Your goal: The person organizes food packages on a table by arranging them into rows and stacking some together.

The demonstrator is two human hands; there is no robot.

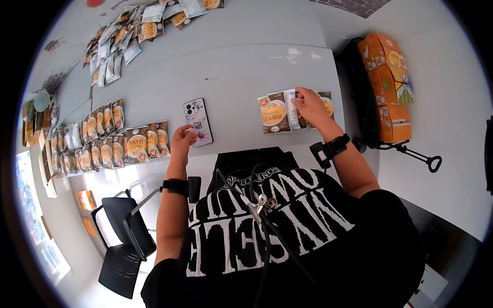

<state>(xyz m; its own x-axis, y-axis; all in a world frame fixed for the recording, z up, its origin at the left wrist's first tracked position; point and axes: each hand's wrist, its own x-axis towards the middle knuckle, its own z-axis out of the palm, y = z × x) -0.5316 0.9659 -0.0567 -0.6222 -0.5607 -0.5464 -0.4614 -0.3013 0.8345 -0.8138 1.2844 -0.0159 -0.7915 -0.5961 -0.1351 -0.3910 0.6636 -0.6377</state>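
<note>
Toward the right of the grey table lies a short overlapping row of flat brown-and-white drink-powder packets (275,114), each printed with a yellow-orange cup. My right hand (311,108) is over this row, its thumb and fingers closed at the upper edge of a packet (291,109) that shows a whitish side. Part of the row is hidden beneath that hand. My left hand (182,140) is at the near edge of the table, beside the lower end of a phone in a patterned case (198,122). Its fingers are loosely bent and apart, with nothing visible in them.
Two long rows of similar packets (106,150) stretch along the left side of the table. A loose heap of packets (119,40) covers the far left. Orange cartons (386,82) stand beyond the right edge. A black chair (125,231) is at the lower left.
</note>
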